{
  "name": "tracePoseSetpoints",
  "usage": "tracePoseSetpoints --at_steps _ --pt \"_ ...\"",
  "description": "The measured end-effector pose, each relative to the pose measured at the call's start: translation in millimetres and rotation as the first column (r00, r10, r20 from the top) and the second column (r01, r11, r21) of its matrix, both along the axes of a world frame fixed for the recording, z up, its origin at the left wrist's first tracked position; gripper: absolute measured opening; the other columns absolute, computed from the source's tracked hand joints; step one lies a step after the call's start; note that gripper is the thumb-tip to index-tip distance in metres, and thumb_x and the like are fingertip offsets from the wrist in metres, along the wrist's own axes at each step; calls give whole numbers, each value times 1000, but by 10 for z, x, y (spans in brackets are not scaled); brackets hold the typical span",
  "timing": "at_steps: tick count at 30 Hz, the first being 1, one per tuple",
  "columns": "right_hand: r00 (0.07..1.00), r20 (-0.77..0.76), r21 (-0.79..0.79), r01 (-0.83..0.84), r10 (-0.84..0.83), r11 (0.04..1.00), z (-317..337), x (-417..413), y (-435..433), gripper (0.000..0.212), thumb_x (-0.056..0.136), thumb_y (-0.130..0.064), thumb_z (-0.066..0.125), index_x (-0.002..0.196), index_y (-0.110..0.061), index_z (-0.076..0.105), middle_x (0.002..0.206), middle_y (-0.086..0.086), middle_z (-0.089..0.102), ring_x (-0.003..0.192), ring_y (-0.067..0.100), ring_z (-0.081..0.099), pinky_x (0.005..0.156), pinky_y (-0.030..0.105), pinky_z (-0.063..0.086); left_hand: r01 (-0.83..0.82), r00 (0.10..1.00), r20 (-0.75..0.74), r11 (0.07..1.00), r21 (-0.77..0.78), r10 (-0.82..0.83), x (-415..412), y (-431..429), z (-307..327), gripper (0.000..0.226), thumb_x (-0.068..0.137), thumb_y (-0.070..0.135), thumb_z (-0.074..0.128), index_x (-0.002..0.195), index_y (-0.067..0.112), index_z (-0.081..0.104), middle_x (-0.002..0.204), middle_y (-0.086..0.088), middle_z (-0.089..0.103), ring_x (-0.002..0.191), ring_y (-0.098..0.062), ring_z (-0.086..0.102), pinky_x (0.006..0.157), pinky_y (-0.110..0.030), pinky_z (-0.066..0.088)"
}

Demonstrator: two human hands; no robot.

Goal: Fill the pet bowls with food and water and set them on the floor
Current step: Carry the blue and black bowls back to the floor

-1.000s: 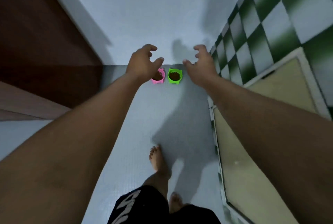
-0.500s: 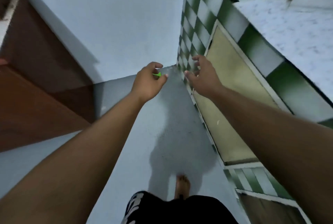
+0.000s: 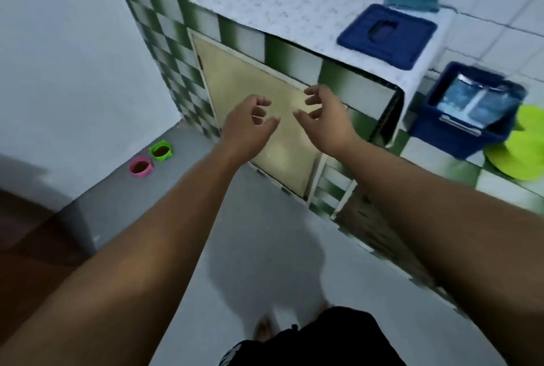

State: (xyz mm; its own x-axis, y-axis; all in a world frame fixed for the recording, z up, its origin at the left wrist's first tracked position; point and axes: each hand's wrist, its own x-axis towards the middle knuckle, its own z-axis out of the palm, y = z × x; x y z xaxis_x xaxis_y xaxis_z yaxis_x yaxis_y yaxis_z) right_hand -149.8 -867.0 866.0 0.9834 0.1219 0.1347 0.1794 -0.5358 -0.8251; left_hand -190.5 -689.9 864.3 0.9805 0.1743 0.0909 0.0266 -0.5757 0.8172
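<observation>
Pet bowls: the pink bowl [image 3: 140,167] and the green bowl [image 3: 160,151] are sitting side by side on the floor [image 3: 182,189] against the wall [image 3: 73,71], both showing brown contents (food, most likely). The left hand [image 3: 248,127] and right hand [image 3: 326,121] are hovering before the cabinet door [image 3: 235,80], fingers loosely curled, holding nothing. Water appears outstanding; carry it level, two-handed.

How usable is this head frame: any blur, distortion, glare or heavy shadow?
Head view: dim, bluish light, no glare; motion blur smears the counter and blue lid; wide-angle distortion bows the counter edge; the person's shadow darkens the floor; pink bowl and green bowl are small but legible.
</observation>
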Motion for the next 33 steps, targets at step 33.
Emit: tracePoseSetpoints --at_steps 33 --pt "619 -273 7 767 -736 642 -837 -740 -6603 38 88 -36 70 119 -25 53 106 -2 63 88 29 67 84 46 58 494 817 -189 830 -258 -545 737 -6505 -767 32 94 32 70 123 23 61 100 4 65 88 -12 60 67 -25 44"
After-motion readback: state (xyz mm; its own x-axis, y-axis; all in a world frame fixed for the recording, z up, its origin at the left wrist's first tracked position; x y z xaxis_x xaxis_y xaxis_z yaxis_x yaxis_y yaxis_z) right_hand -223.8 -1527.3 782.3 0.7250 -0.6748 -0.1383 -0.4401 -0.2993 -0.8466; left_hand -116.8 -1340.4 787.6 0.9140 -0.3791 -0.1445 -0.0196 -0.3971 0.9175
